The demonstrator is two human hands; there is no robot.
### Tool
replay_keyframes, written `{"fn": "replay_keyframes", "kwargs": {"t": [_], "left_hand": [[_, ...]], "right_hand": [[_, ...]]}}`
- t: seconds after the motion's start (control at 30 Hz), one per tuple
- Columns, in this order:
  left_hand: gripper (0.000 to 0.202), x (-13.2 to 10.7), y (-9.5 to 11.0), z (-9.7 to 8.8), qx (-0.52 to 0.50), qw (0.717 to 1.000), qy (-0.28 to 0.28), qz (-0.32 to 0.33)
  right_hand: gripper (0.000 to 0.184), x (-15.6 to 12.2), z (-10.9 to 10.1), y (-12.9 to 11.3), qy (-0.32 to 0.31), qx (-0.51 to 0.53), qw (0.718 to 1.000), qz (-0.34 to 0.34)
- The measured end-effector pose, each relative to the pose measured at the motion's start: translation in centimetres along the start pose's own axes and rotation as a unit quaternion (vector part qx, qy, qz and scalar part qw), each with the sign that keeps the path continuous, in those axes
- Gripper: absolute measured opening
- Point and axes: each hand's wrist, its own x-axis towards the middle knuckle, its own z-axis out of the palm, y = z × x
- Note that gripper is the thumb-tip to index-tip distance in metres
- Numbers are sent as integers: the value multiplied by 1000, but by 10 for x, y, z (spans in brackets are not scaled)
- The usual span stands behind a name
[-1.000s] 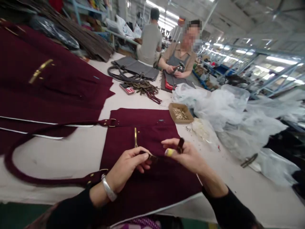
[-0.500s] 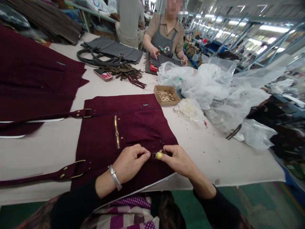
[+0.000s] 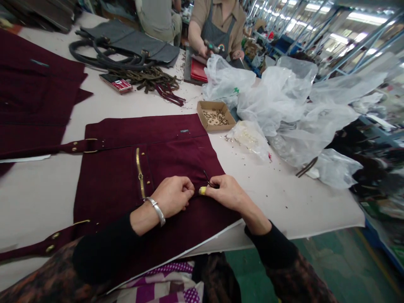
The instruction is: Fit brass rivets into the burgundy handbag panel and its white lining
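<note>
Both hands meet at the near right edge of the burgundy panel (image 3: 176,145) on the table, our left hand (image 3: 175,195) clenched on the cloth, our right hand (image 3: 225,193) pinching what seems a small dark tab (image 3: 207,181) — zip (image 3: 139,170) and buckle strap (image 3: 83,146) already fitted, tab not yet fixed down.

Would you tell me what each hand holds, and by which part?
Right hand pinches a small dark strip by its lower end; left hand's hold is hidden.

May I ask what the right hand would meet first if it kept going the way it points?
Probably the left hand: the right hand, pinching a dark strip, points leftward over the maroon panel, with the left hand's knuckles just ahead.
</note>
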Motion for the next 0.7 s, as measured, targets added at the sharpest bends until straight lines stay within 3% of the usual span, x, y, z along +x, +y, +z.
{"fn": "replay_keyframes", "kwargs": {"t": [0.47, 0.7], "left_hand": [[14, 4, 0, 0, 0, 1000, -17, -18], [11, 0, 7, 0, 151, 985, 34, 74]], "right_hand": [[36, 4, 1, 8, 1, 33, 999, 20], [35, 1, 2, 5, 16, -2, 1000, 9]]}}
